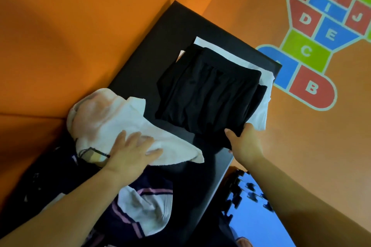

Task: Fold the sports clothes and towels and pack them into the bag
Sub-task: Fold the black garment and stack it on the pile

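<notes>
1. We see a folded black garment (208, 90) lying flat on the black table (144, 50). It is close to square, and its edges run roughly in line with the table's edges.
2. It sits on a folded white garment (261, 110), which sticks out along the far and right sides.
3. Our right hand (244, 142) grips the near corner of the black garment, thumb on top and fingers tucked beneath. We cannot tell whether it holds the white layer too.
4. A rumpled white towel (112, 118) lies left of the pile, its long axis running from far left to near right.
5. Our left hand (130, 152) presses flat on the towel's near part, fingers spread wide.
6. A navy jersey with pink stripes (140, 206) lies heaped beneath the left forearm.
</notes>
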Demonstrator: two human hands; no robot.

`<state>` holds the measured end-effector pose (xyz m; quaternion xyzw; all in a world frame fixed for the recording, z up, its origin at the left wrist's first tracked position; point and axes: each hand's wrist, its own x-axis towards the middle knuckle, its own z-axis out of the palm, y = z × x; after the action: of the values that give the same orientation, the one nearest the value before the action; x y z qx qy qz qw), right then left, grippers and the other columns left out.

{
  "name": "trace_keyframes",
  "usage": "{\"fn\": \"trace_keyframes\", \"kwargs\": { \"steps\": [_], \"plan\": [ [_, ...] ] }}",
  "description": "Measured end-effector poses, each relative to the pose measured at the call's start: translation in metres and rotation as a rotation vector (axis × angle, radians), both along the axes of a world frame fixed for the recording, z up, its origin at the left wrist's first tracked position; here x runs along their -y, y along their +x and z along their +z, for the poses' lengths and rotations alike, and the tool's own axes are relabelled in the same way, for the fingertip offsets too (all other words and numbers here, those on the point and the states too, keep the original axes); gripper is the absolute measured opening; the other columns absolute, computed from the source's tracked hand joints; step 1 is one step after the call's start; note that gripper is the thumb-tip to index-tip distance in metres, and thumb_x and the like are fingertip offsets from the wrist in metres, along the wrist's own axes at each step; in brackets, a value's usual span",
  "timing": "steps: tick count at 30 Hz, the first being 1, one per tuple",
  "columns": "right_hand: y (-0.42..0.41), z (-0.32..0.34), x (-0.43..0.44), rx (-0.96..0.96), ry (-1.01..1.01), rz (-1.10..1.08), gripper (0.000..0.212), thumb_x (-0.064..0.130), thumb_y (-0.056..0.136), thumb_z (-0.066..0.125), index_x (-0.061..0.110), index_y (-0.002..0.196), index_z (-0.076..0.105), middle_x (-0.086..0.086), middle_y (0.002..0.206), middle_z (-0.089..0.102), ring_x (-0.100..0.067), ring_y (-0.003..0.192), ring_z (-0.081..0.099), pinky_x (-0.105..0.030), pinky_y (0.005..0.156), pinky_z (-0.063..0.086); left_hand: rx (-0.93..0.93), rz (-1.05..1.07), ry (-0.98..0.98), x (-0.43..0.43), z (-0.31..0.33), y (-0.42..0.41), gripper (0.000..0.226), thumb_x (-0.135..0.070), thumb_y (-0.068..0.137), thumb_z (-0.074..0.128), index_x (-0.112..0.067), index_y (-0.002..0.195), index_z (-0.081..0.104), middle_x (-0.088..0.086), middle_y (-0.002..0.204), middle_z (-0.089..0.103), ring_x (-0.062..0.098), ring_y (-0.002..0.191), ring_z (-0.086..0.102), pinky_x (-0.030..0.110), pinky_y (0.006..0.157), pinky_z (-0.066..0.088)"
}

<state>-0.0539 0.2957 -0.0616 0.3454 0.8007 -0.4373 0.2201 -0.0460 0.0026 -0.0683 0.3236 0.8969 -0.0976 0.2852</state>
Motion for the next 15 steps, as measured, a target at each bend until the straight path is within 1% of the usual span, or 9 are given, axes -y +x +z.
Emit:
{"fn": "trace_keyframes", "kwargs": {
  "steps": [1, 2, 4, 6, 7, 8, 11, 13, 15],
  "plan": [
    [0.002, 0.001, 0.004, 0.005, -0.023, -0.004, 0.029, 0.026, 0.092, 0.058, 0.010, 0.111, 0.044, -0.007, 0.094, 0.060, -0.026, 0.074, 0.064, -0.040, 0.063, 0.056, -0.049, 0.057, -0.032, 0.012, 0.000, -0.007, 0.074, -0.017, 0.082, 0.056, -0.042, 0.143, 0.023, 0.002, 0.147, 0.023, 0.036, 0.132, 0.028, 0.053, 0.104, 0.018],
    [0.005, 0.002, 0.008, 0.011, -0.043, -0.006, 0.031, 0.026, 0.092, 0.058, 0.009, 0.114, 0.045, -0.008, 0.095, 0.062, -0.026, 0.073, 0.065, -0.039, 0.061, 0.056, -0.072, 0.108, -0.089, 0.022, 0.003, -0.014, 0.071, -0.020, 0.085, 0.054, -0.042, 0.144, 0.021, 0.002, 0.148, 0.023, 0.032, 0.131, 0.030, 0.049, 0.102, 0.023],
    [0.013, 0.003, 0.017, 0.045, -0.063, -0.011, 0.032, 0.026, 0.092, 0.058, 0.009, 0.116, 0.045, -0.009, 0.097, 0.062, -0.027, 0.073, 0.066, -0.041, 0.059, 0.058, -0.119, 0.194, -0.155, 0.040, 0.012, -0.027, 0.072, -0.031, 0.075, 0.068, -0.037, 0.141, 0.038, 0.006, 0.140, 0.041, 0.031, 0.114, 0.048, 0.044, 0.087, 0.037],
    [0.024, 0.005, 0.027, 0.089, -0.069, -0.002, 0.032, 0.027, 0.092, 0.058, 0.010, 0.115, 0.045, -0.007, 0.098, 0.062, -0.025, 0.076, 0.066, -0.040, 0.057, 0.059, -0.145, 0.183, -0.190, 0.056, 0.007, -0.032, 0.076, -0.021, 0.048, 0.084, -0.021, 0.121, 0.063, 0.015, 0.119, 0.058, 0.036, 0.089, 0.058, 0.044, 0.070, 0.044],
    [0.030, 0.007, 0.032, 0.103, -0.070, 0.016, 0.031, 0.027, 0.092, 0.057, 0.010, 0.115, 0.044, -0.006, 0.098, 0.061, -0.024, 0.076, 0.065, -0.035, 0.055, 0.057, -0.185, 0.201, -0.165, 0.061, 0.003, -0.032, 0.073, -0.013, 0.040, 0.085, -0.014, 0.111, 0.069, 0.019, 0.111, 0.061, 0.037, 0.082, 0.058, 0.045, 0.065, 0.045],
    [0.037, 0.008, 0.037, 0.111, -0.078, 0.039, 0.031, 0.027, 0.093, 0.057, 0.010, 0.115, 0.043, -0.006, 0.099, 0.061, -0.023, 0.075, 0.064, -0.029, 0.052, 0.054, -0.212, 0.228, -0.162, 0.061, 0.003, -0.034, 0.069, -0.010, 0.040, 0.084, -0.012, 0.108, 0.071, 0.021, 0.111, 0.060, 0.038, 0.081, 0.056, 0.045, 0.065, 0.044],
    [0.062, 0.010, 0.048, 0.159, -0.116, 0.125, 0.028, 0.028, 0.094, 0.056, 0.014, 0.112, 0.040, -0.002, 0.104, 0.057, -0.014, 0.077, 0.060, -0.016, 0.046, 0.047, -0.226, 0.361, -0.248, 0.048, 0.009, -0.034, 0.056, -0.024, 0.068, 0.071, -0.021, 0.123, 0.060, 0.013, 0.133, 0.045, 0.034, 0.102, 0.044, 0.043, 0.079, 0.038],
    [0.079, 0.010, 0.050, 0.204, -0.118, 0.180, 0.031, 0.030, 0.093, 0.057, 0.017, 0.115, 0.038, 0.001, 0.105, 0.055, -0.014, 0.083, 0.061, -0.021, 0.058, 0.053, -0.242, 0.431, -0.236, 0.040, 0.011, -0.033, 0.049, -0.030, 0.077, 0.063, -0.022, 0.125, 0.055, 0.010, 0.137, 0.033, 0.032, 0.108, 0.034, 0.043, 0.084, 0.035],
    [0.094, 0.008, 0.046, 0.252, -0.092, 0.202, 0.041, 0.032, 0.092, 0.058, 0.016, 0.124, 0.038, 0.000, 0.111, 0.055, -0.023, 0.096, 0.062, -0.037, 0.077, 0.056, -0.274, 0.413, -0.220, 0.031, 0.013, -0.033, 0.042, -0.035, 0.083, 0.055, -0.024, 0.124, 0.053, 0.009, 0.138, 0.026, 0.032, 0.112, 0.030, 0.044, 0.088, 0.033]
  ]
}}
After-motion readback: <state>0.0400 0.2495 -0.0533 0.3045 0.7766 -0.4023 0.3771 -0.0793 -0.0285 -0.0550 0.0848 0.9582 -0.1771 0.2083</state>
